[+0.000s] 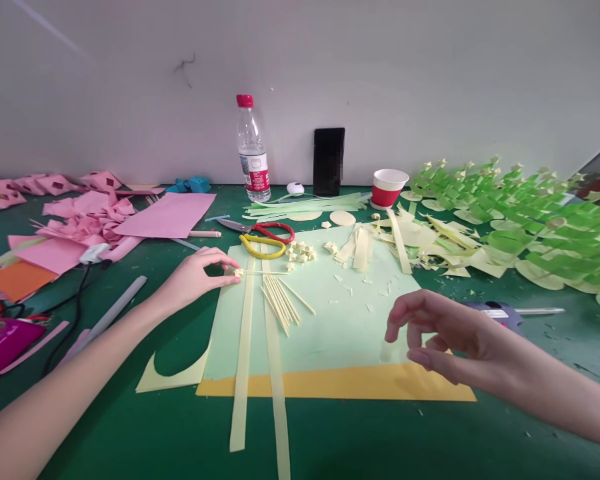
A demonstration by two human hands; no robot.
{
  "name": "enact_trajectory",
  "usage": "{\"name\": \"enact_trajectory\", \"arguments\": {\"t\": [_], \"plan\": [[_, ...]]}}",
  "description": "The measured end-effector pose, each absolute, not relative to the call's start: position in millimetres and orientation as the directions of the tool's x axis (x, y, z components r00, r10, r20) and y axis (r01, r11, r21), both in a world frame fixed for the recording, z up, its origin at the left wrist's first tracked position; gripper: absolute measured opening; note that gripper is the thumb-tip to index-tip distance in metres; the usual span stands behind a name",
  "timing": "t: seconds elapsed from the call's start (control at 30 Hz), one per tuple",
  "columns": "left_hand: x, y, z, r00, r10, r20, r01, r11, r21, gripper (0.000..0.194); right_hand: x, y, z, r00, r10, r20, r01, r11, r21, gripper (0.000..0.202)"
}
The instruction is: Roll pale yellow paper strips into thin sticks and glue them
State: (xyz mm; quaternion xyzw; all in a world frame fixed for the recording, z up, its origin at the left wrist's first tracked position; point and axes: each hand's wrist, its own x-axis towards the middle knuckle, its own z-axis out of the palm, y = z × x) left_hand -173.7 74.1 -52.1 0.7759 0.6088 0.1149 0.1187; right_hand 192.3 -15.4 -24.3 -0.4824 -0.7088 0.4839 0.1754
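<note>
My left hand [205, 273] pinches a small pale paper star [239, 273] with a thin stick [265, 273] running from it to the right, over the light green sheet [330, 333]. Below it lies a fan of thin pale sticks [283, 303]. Several small paper stars [301, 252] sit beside the scissors [265, 243] with red and yellow handles. Two long pale strips [243, 387] run toward the front edge. My right hand [435, 333] hovers over the sheet's right side, fingers apart and curved, holding nothing.
Pink paper pieces [165, 215] and a purple box [5, 350] lie left. At the back stand a bottle [254, 160], a phone [329, 161] and a paper cup [387, 190]. Green paper plants [530, 220] fill the right, near a glue gun [495, 315].
</note>
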Motion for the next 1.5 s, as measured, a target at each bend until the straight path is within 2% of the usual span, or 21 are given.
{"name": "enact_trajectory", "arguments": {"t": [0.13,0.23,0.33,0.43,0.53,0.63,0.83,0.93,1.1,1.23,1.5], "plan": [[-179,76,-56,0.23,0.973,0.032,0.933,-0.229,0.279,0.029,192,-22,-28,-0.396,0.897,-0.197,0.517,0.041,-0.855,0.026],[-184,77,-56,0.219,0.975,0.044,0.937,-0.223,0.268,0.028,190,-24,-29,-0.341,0.923,-0.177,0.588,0.063,-0.807,0.023],[-183,74,-51,0.221,0.974,0.057,0.936,-0.228,0.27,0.027,186,-22,-28,-0.399,0.912,-0.093,0.669,0.221,-0.71,0.018],[-176,69,-45,0.23,0.968,0.103,0.93,-0.25,0.27,0.026,177,-20,-24,-0.49,0.871,0.044,0.674,0.411,-0.614,0.018],[-170,67,-43,0.237,0.953,0.187,0.924,-0.281,0.26,0.026,163,-16,-20,-0.559,0.823,0.101,0.669,0.52,-0.531,0.018],[-168,69,-47,0.248,0.939,0.239,0.919,-0.306,0.248,0.027,147,-8,-16,-0.575,0.814,0.077,0.694,0.536,-0.481,0.015],[-172,72,-56,0.274,0.935,0.227,0.906,-0.33,0.265,0.027,104,32,-6,-0.577,0.816,-0.029,0.782,0.542,-0.307,0.009],[-172,73,-59,0.277,0.927,0.252,0.893,-0.345,0.289,0.037,80,55,-7,-0.583,0.809,-0.067,0.797,0.554,-0.24,0.028],[-170,73,-60,0.29,0.917,0.274,0.872,-0.371,0.318,0.054,48,84,-17,-0.611,0.784,-0.11,0.788,0.59,-0.173,0.034],[-172,73,-61,0.283,0.913,0.293,0.872,-0.372,0.318,0.05,36,93,-23,-0.635,0.76,-0.139,0.772,0.617,-0.154,0.034],[-173,76,-65,0.335,0.899,0.281,0.892,-0.399,0.214,0.024,30,96,-31,-0.63,0.757,-0.173,0.777,0.608,-0.164,0.033]]}}
